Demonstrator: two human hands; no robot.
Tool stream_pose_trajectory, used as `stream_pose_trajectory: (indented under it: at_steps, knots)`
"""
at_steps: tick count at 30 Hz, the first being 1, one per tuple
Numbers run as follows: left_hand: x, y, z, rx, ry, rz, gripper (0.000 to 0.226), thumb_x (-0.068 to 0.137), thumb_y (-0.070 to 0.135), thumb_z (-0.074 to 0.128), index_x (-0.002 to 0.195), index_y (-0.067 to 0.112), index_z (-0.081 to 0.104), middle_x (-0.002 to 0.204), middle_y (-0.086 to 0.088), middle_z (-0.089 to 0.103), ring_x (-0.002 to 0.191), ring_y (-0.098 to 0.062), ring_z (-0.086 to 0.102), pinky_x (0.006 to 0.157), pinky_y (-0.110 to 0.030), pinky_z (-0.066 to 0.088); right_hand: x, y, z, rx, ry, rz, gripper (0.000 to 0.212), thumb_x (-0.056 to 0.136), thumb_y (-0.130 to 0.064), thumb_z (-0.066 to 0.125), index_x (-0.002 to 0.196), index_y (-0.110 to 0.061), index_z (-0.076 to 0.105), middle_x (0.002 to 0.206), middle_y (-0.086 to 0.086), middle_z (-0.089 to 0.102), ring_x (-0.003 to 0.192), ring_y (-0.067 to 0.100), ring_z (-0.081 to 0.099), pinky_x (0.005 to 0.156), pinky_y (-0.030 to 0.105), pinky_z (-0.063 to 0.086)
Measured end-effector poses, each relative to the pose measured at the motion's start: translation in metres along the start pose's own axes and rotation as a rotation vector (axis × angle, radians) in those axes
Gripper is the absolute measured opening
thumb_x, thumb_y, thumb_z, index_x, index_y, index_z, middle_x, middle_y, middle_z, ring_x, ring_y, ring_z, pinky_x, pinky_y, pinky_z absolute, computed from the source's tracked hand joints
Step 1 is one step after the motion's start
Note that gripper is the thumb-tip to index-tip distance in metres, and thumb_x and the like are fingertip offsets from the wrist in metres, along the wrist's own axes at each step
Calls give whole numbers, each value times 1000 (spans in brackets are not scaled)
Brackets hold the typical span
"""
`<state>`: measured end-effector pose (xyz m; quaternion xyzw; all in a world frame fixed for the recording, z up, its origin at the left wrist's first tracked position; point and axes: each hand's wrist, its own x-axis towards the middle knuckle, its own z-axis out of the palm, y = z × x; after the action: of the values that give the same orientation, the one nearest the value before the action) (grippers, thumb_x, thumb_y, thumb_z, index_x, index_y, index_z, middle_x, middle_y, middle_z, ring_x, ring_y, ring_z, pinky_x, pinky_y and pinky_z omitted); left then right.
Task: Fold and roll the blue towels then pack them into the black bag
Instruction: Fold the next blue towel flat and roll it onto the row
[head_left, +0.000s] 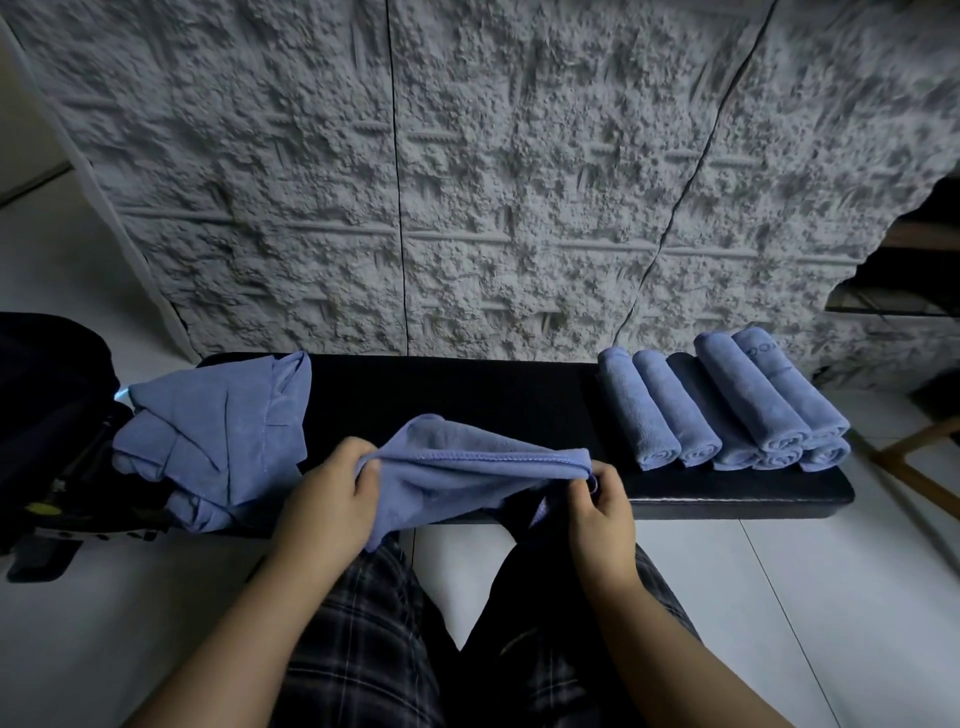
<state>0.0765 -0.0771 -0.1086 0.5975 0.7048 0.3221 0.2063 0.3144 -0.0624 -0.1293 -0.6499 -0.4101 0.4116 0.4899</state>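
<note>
Blue plush microfibre towel (467, 467), stitched hem taut, is pinched at its ends by left hand (332, 493) and right hand (602, 512) over the padded black worktop (467, 384).

A bench (519, 395) runs left to right in front of a wall (467, 182), with the person's knees just before its near edge. On its left end lies a heap of loose towels (208, 431), and beyond that end, on the floor (831, 597), sits a bag (47, 395). On the right end a stack of rolled towels (727, 410) lies side by side, some on top of others. Between heap and stack, at the near edge, one towel (467, 467) is held between the left hand (332, 493) and the right hand (602, 509), its far part resting on the bench.
</note>
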Motion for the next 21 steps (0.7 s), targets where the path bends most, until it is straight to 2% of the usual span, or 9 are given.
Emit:
stream_pose_trajectory:
  at_steps: [2, 4, 6, 8, 10, 12, 15, 18, 21]
  knots:
    - [0, 12, 4, -126, -16, -44, 7, 95, 21, 47, 90, 19, 51, 77, -2, 58, 71, -17, 56, 60, -31, 42, 2, 1, 0, 47, 13, 38, 9, 91, -20, 59, 99, -18, 56, 91, 0, 64, 84, 14, 61, 72, 20, 45]
    - [-1, 28, 7, -258, -35, -74, 4, 95, 20, 49, 96, 23, 51, 86, 2, 60, 76, -10, 56, 62, -24, 41, 1, -3, 1, 121, -10, 80, 42, 82, -35, 70, 110, -7, 54, 102, 12, 65, 94, 22, 65, 79, 26, 50]
    - [-4, 42, 7, -401, -64, -46, 20, 95, 15, 47, 103, 33, 49, 95, 11, 59, 83, -6, 57, 70, -22, 43, -1, -6, -1, 155, -57, 119, 76, 68, -54, 77, 118, -5, 49, 110, 15, 64, 102, 28, 64, 87, 37, 52]
    - [-8, 56, 3, -479, -88, 24, 33, 95, 8, 42, 104, 39, 50, 86, 14, 58, 74, -2, 54, 68, -14, 40, -5, -11, -2, 146, -112, 140, 68, 72, -41, 79, 124, -18, 43, 112, -2, 59, 101, 19, 63, 88, 41, 53]
    - [-13, 68, -2, -483, -95, 114, 30, 93, 11, 38, 91, 35, 55, 65, 3, 50, 56, -6, 43, 55, -13, 32, -6, -16, -3, 96, -146, 102, 59, 79, -17, 75, 124, -28, 38, 105, -11, 55, 87, 6, 63, 75, 32, 56]
    - [-16, 76, -9, -481, -148, 151, 26, 85, 16, 38, 75, 33, 55, 61, 0, 45, 53, -7, 38, 51, -15, 30, -12, -25, -4, 52, -140, 28, 41, 83, -6, 66, 115, -25, 47, 94, 0, 61, 63, 5, 60, 57, 24, 53]
    - [-21, 78, -19, -470, -347, 135, 31, 80, 9, 47, 83, 40, 51, 59, 3, 42, 50, -11, 33, 50, -26, 28, -18, -44, -3, 79, -111, 15, 11, 90, -22, 61, 96, -13, 60, 74, 11, 62, 57, 19, 56, 53, 35, 49]
    - [-26, 77, -26, -335, -375, 215, 39, 75, 14, 50, 97, 46, 45, 85, -8, 57, 57, -19, 43, 54, -36, 36, -22, -59, -3, 79, -146, -10, 21, 92, -30, 58, 82, -12, 62, 65, 2, 60, 62, 15, 55, 61, 33, 46]
    - [-29, 80, -33, -243, -256, 317, 21, 83, 25, 55, 90, 45, 51, 78, 3, 61, 61, -14, 55, 60, -36, 45, -29, -72, -6, 45, -168, -73, 35, 95, -25, 52, 61, -21, 54, 56, -1, 47, 56, 14, 42, 57, 32, 34]
